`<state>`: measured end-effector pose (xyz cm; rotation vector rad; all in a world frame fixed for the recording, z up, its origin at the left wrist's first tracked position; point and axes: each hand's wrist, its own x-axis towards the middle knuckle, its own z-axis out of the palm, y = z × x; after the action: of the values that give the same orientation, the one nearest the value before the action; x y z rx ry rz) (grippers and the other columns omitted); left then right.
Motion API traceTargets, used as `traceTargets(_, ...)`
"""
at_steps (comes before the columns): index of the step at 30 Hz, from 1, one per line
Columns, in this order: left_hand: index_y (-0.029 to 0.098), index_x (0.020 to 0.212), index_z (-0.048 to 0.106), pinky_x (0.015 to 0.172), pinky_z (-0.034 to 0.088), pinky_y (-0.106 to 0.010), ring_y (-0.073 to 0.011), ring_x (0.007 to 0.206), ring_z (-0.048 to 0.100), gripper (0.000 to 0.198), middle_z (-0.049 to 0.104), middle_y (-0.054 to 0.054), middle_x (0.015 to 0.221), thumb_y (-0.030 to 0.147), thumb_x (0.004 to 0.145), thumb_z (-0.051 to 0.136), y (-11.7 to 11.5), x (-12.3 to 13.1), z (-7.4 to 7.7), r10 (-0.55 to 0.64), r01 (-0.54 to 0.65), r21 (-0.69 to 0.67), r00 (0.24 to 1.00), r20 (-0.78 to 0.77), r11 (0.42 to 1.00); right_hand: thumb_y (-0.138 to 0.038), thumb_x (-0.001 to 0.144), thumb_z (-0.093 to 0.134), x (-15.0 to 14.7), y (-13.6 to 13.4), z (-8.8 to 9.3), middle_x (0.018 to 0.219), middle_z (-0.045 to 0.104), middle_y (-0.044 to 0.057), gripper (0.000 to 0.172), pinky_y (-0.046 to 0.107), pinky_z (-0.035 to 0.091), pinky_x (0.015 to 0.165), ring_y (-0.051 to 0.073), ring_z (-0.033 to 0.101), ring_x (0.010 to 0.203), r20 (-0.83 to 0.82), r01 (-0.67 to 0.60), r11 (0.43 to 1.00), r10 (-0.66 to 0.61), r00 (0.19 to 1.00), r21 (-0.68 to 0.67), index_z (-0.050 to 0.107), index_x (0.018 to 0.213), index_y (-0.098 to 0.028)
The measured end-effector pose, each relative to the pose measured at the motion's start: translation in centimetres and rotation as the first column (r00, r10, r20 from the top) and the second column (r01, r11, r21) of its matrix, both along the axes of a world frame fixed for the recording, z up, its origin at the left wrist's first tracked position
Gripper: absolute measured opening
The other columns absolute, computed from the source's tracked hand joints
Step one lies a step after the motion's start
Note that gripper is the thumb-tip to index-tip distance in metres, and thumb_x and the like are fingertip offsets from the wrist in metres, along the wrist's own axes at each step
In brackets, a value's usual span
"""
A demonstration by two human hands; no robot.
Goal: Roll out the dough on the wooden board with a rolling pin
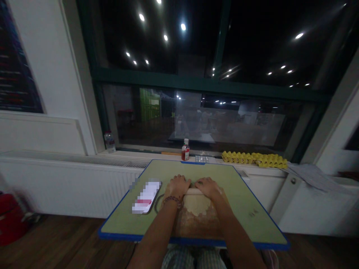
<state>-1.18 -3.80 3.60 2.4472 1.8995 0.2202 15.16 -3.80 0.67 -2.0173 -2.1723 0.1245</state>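
Observation:
A flat sheet of pale dough [198, 205] with an uneven edge lies on a brown wooden board [196, 227]. Across its far part runs a light rolling pin [194, 191]. My left hand [179, 185] is over the pin's left end, and a beaded bracelet circles that wrist. My right hand [208, 186] covers the pin's right end. Both hands rest on the pin with fingers bent over it, hiding its ends. Part of the dough's far edge is hidden too.
The green table [246, 201] has a blue rim. A phone [147, 197] lies left of the board. On the sill beyond stand a red-labelled bottle [185, 150], yellow egg trays [254, 159] and a clear bottle [110, 142]. A radiator [70, 190] is at the left.

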Motion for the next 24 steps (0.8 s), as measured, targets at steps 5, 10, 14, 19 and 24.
traceTargets(5,0.021,0.116,0.07,0.094,0.046,-0.045,-0.0319,0.115,0.057,0.042,0.065,-0.016,0.122,0.039,0.094,0.04,0.3,0.0,0.0,0.004,-0.004,-0.002,1.0,0.007,1.0,-0.046,0.094,0.04,-0.1,-0.2,0.1,0.129,0.067,0.003,0.043,0.035,0.04,0.099,0.024,0.056,0.121,0.001,0.046,0.999,-0.046,0.999,0.008,0.07,0.121,-0.031)
traceTargets(10,0.021,0.116,0.07,0.094,0.046,-0.044,-0.0315,0.115,0.057,0.043,0.066,-0.016,0.12,0.039,0.094,0.039,0.6,0.1,-0.1,0.021,-0.021,0.0,1.0,0.014,1.0,-0.046,0.092,0.045,-0.1,0.0,0.4,0.126,0.068,0.003,0.038,0.037,0.039,0.101,0.026,0.056,0.12,0.003,0.023,0.999,-0.023,1.0,0.023,0.072,0.117,-0.033)
traceTargets(14,0.021,0.115,0.07,0.094,0.046,-0.043,-0.0309,0.115,0.058,0.043,0.066,-0.015,0.12,0.042,0.094,0.038,0.9,0.2,-0.1,0.035,-0.034,-0.015,0.999,0.032,0.999,-0.042,0.091,0.047,0.1,0.2,0.5,0.124,0.069,0.001,0.033,0.035,0.039,0.101,0.024,0.057,0.119,0.016,-0.02,1.0,0.02,1.0,0.021,0.073,0.111,-0.035)
traceTargets(19,0.023,0.116,0.07,0.093,0.046,-0.043,-0.0305,0.113,0.058,0.043,0.066,-0.015,0.119,0.041,0.095,0.037,1.1,0.2,-0.4,0.036,-0.036,0.002,0.999,0.018,0.999,-0.041,0.091,0.046,0.3,0.1,0.6,0.123,0.07,0.002,0.035,0.032,0.039,0.1,0.022,0.057,0.118,0.011,-0.037,0.999,0.037,0.999,0.026,0.073,0.111,-0.031)
traceTargets(24,0.02,0.114,0.07,0.092,0.047,-0.041,-0.0302,0.114,0.059,0.045,0.066,-0.016,0.118,0.041,0.096,0.034,1.5,0.1,-1.0,0.03,-0.03,0.02,0.999,0.011,0.999,-0.042,0.093,0.044,0.0,0.3,0.6,0.125,0.069,0.003,0.037,0.031,0.039,0.099,0.022,0.056,0.119,-0.009,0.016,1.0,-0.016,1.0,0.021,0.073,0.112,-0.03)
